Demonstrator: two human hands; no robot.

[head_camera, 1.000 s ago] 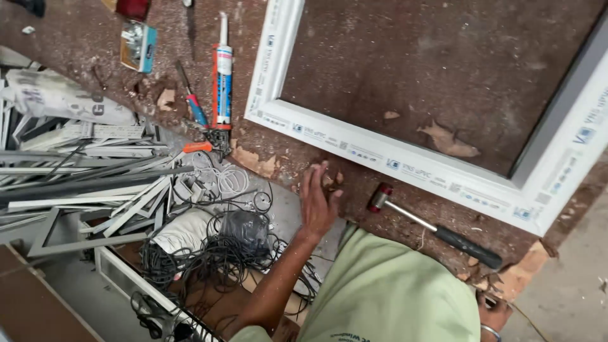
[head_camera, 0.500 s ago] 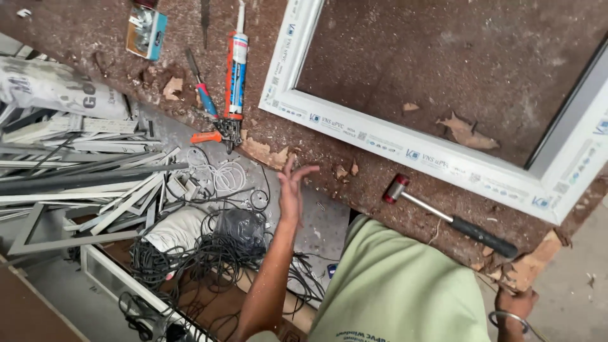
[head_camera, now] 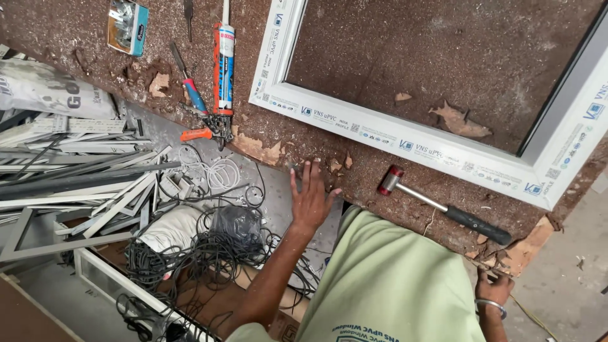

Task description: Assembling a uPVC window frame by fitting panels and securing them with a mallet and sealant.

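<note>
Two bare hands at a worn worktable [head_camera: 380, 76] | left hand [head_camera: 310, 196] open, fingers spread flat on its edge, holding nothing; right hand [head_camera: 493, 286] gripping the torn corner | hammer [head_camera: 443, 208] lies between them, below the white window frame [head_camera: 405, 142]

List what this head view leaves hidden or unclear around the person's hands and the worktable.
- Right hand: fingers hidden under the torn table edge; a grip cannot be told.
- Left hand: palm faces down, anything beneath is hidden.
- Frame: cut off by the top and right edges.
- Box: contents too small.
</note>
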